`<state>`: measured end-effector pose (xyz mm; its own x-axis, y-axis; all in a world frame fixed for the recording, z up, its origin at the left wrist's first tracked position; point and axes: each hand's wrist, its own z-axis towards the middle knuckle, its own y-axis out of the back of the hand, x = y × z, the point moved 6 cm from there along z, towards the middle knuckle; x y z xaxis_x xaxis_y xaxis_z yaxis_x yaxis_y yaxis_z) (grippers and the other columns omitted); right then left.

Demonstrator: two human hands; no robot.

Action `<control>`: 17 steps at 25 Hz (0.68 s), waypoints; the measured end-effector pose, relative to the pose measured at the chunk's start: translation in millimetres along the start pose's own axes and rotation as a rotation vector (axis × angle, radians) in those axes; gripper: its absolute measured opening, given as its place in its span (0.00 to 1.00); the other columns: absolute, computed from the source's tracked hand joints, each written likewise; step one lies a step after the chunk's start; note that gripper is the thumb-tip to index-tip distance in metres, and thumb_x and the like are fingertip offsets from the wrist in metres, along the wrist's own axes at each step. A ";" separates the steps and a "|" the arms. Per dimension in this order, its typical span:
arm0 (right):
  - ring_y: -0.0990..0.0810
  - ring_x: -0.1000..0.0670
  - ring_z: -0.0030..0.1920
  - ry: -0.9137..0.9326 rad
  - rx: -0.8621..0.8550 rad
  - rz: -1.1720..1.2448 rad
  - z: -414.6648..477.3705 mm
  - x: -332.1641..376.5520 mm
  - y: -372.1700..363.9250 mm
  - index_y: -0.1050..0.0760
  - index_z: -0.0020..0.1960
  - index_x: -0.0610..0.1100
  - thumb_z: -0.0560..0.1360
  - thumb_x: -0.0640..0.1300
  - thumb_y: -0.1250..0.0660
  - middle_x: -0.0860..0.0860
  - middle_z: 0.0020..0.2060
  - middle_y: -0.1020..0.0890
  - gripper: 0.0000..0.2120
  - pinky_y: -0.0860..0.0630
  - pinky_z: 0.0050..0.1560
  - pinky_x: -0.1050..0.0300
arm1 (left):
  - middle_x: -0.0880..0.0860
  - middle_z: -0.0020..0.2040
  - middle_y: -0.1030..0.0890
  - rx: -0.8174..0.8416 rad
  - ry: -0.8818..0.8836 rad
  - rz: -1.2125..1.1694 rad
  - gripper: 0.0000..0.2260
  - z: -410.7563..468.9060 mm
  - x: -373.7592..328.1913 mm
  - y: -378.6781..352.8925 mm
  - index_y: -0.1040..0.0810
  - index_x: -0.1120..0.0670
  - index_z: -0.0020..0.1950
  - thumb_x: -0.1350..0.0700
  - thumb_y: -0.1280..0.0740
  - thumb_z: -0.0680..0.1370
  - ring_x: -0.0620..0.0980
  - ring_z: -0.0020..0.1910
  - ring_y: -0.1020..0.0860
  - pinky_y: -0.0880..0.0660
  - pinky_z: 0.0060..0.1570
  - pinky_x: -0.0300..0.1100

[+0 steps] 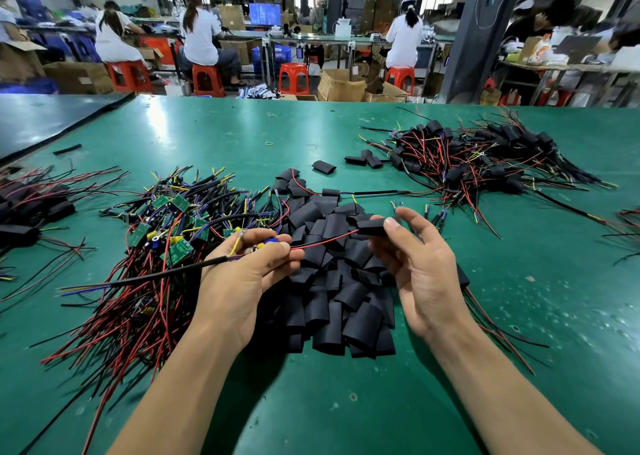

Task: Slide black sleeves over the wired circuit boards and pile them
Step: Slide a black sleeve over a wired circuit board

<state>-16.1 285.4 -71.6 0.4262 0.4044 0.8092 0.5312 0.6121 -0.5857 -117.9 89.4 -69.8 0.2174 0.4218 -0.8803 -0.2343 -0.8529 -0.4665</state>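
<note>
Sleeve and board face each other, toward the near edge of the green table [242, 136]
The right hand [415, 271] pinches a flat black tube sleeve [370, 227], its long axis left-right; the left hand [242, 271] grips a small wired circuit board [266, 243], whose thin red and black wires [325, 241] run straight to the sleeve

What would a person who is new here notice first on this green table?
First, the heap of black sleeves in the middle of the table, under both hands. The left hand grips a wired board and the right hand pinches one sleeve above that heap. A tangle of bare boards lies on the left, and a pile of sleeved ones at the far right.
</note>
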 end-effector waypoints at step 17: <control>0.15 0.53 0.50 -0.065 0.244 -0.048 -15.2 -19.3 -26.1 0.29 0.64 0.43 0.69 0.37 0.30 0.47 0.52 0.13 0.23 0.18 0.50 0.60 | 0.59 0.41 0.15 0.153 0.302 -0.153 0.10 -11.6 16.8 -21.8 0.22 0.62 0.52 0.63 0.30 0.71 0.53 0.37 0.15 0.18 0.37 0.40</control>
<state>-27.1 251.3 -72.7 0.3530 0.4088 0.8416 0.3541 0.7742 -0.5246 -98.1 111.4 -73.4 0.5252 0.4115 -0.7449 -0.3112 -0.7218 -0.6182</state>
